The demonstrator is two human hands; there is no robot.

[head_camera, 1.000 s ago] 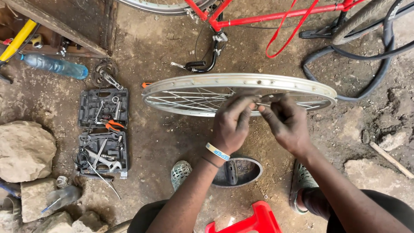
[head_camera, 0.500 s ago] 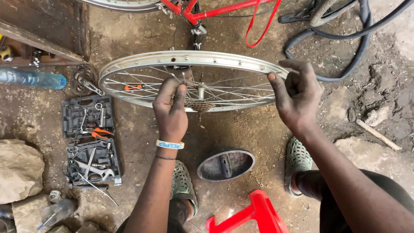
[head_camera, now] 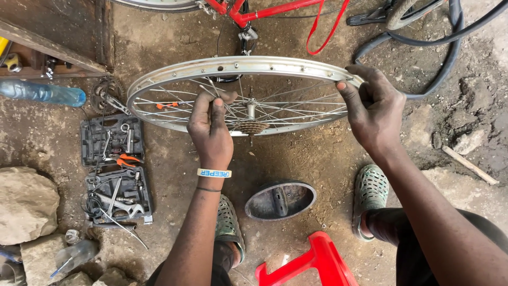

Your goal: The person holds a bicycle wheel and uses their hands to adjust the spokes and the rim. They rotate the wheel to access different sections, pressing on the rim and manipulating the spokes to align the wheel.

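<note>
A silver spoked bicycle wheel (head_camera: 159, 79) with a cog cluster at its hub (head_camera: 250, 126) is held nearly flat above the dirt floor. My left hand (head_camera: 210, 127) reaches into the wheel and pinches the spokes just left of the hub. My right hand (head_camera: 373, 108) grips the rim at its right end, thumb on top. Both wrists come up from the bottom of the view, the left one wearing a pale band.
An open black tool case (head_camera: 115, 169) with pliers and wrenches lies at left, beside rocks (head_camera: 26, 204) and a plastic bottle (head_camera: 42, 92). A red bike frame (head_camera: 254, 10) and black tyre (head_camera: 444, 58) lie beyond. A dark oval bowl (head_camera: 280, 200) and red stool (head_camera: 312, 265) sit near my feet.
The view has tilted, so the wheel appears further right. My left hand moved from the rim into the spokes near the hub. My right hand slid out to the rim's right end.
</note>
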